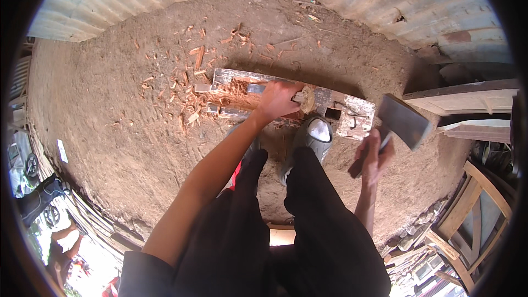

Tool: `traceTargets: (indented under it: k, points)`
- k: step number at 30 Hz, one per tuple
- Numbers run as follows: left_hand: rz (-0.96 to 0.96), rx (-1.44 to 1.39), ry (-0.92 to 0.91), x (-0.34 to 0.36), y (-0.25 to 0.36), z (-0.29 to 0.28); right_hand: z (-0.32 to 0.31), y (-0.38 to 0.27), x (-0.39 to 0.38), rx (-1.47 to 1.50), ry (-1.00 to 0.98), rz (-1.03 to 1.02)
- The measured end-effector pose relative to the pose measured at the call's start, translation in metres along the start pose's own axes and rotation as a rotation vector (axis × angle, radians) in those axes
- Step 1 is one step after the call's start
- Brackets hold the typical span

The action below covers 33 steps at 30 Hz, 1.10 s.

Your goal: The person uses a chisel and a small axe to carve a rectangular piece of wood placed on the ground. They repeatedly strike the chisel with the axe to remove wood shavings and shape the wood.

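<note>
My left hand (279, 99) grips a chisel (304, 99) on the wooden beam (352, 111) lying on the dirt floor (126, 132); at four o'clock my right hand (371, 157) grips a hatchet (403, 121), raised.

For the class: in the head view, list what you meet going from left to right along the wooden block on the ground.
Wood chips → wooden block → left hand → chisel handle → right hand → hatchet.

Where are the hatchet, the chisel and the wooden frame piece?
hatchet (404, 121), head view, on its blade.
chisel (306, 99), head view, on its mushroomed top.
wooden frame piece (360, 111), head view, on its right end.
</note>
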<state>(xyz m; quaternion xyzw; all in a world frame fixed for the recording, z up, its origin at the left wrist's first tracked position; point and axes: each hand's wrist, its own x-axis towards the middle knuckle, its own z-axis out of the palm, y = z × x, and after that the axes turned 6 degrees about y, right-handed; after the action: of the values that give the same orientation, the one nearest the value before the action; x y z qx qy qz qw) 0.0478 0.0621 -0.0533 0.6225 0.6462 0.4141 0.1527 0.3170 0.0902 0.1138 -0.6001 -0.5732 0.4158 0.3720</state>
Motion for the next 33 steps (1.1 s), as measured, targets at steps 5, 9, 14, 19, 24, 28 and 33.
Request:
traceTargets:
  k: [5, 9, 14, 19, 24, 28, 33]
  points:
    - [-0.002, -0.091, 0.016, 0.007, 0.014, -0.005, -0.006, -0.014, -0.002, 0.082, -0.158, -0.024]
    - [0.011, -0.097, -0.014, 0.007, 0.023, 0.004, 0.011, -0.007, -0.014, 0.070, -0.214, 0.203]
    - [0.010, -0.066, -0.057, 0.013, 0.022, 0.006, 0.026, 0.006, -0.023, 0.079, -0.174, 0.215]
    - [-0.020, -0.087, -0.040, 0.014, 0.018, 0.003, 0.040, 0.010, -0.033, -0.120, -0.316, 0.298]
    - [0.001, -0.146, -0.016, 0.011, 0.016, 0.001, 0.032, 0.004, -0.042, -0.034, -0.275, 0.232]
    - [0.019, -0.103, -0.039, 0.013, 0.016, 0.001, 0.050, -0.005, -0.037, -0.138, -0.378, 0.251]
    - [-0.007, -0.062, -0.125, 0.009, 0.014, 0.000, 0.033, 0.004, -0.016, 0.280, -0.194, 0.514]
